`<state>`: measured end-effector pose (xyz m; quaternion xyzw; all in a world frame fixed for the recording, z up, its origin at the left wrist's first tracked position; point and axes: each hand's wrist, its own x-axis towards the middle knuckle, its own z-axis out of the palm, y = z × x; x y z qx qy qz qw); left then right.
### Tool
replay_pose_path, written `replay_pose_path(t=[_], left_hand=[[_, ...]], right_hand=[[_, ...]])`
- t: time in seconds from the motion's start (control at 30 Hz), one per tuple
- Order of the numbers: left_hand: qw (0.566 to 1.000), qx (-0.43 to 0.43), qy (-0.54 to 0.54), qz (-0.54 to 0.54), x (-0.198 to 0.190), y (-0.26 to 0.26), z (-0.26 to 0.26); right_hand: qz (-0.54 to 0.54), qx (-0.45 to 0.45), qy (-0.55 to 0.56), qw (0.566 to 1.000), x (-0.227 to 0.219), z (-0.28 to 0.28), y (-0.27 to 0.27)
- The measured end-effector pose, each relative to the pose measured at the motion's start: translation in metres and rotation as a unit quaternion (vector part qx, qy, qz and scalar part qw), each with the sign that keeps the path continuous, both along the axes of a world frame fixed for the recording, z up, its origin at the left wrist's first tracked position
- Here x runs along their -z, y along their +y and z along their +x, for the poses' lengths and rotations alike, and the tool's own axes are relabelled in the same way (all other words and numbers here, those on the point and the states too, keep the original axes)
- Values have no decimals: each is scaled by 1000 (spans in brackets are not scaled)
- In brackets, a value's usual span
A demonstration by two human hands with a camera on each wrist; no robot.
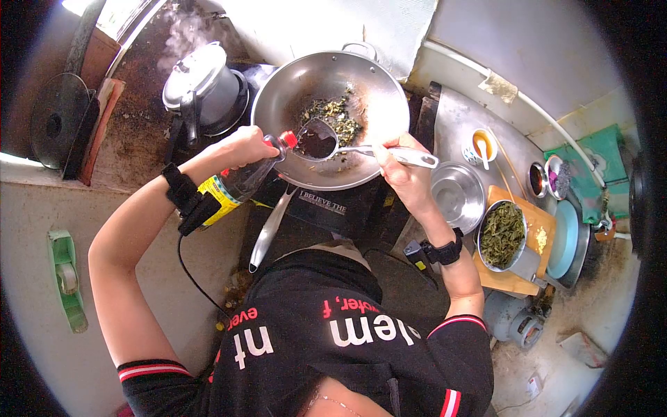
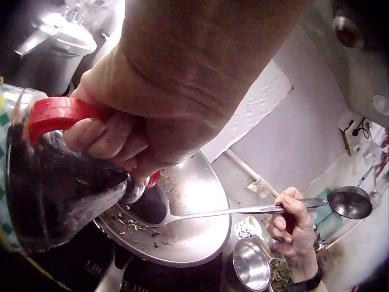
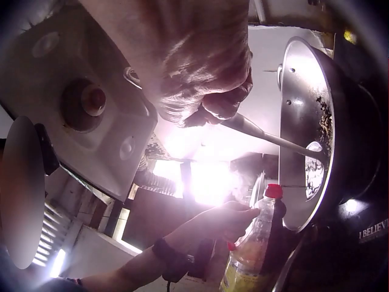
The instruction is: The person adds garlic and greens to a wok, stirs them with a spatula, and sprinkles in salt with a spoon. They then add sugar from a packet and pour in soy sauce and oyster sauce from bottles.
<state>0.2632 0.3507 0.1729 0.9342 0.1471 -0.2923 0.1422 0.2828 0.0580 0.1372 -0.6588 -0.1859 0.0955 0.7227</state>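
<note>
My left hand (image 1: pixel 246 147) grips a large plastic bottle (image 1: pixel 241 182) of dark liquid by its red handle (image 2: pixel 61 113). The bottle has a yellow label and is tilted, its red-topped neck over the near left rim of the wok (image 1: pixel 278 90). In my right hand (image 1: pixel 406 174) is the long handle of a metal ladle (image 1: pixel 358 149). The ladle's bowl, dark inside, sits low in the wok right by the bottle's mouth. Chopped dark green and pale bits (image 1: pixel 340 118) lie on the wok's bottom around it.
A steaming pressure cooker (image 1: pixel 198 87) stands left of the wok. At right are a steel bowl (image 1: pixel 457 198), a pot of cooked greens (image 1: pixel 503 235) on a wooden board (image 1: pixel 497 278) with chopped pale bits (image 1: pixel 541 240), and a small bowl with a spoon (image 1: pixel 484 147). The wok's handle (image 1: pixel 272 229) points toward me.
</note>
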Motion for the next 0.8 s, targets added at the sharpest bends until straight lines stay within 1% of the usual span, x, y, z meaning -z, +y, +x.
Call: replay_pose_path(t=[0.17,0.23,0.37,0.6,0.7,0.77,0.8], left_hand=[[1000,6,9,-5,2,2,1],[1000,27,-9,0,7,5,1],[1000,2,10,5,4,2,1],[1000,5,-16,-11,4,6,-2],[999,4,-35,-27,1,7,-7],[998,8,-51,-38,-3,4,-11],[998,4,-60,-34,-6,2,-14]], right_hand=[[-7,9,-12,1000,0,0,0],[-9,10,-13,1000,2,0,0],[-8,12,1,1000,0,-1,-1],[5,3,13,1000,6,0,-2],[36,17,-1,999,11,2,-1],[54,24,55,997,9,2,-3],[53,23,54,997,9,3,-4]])
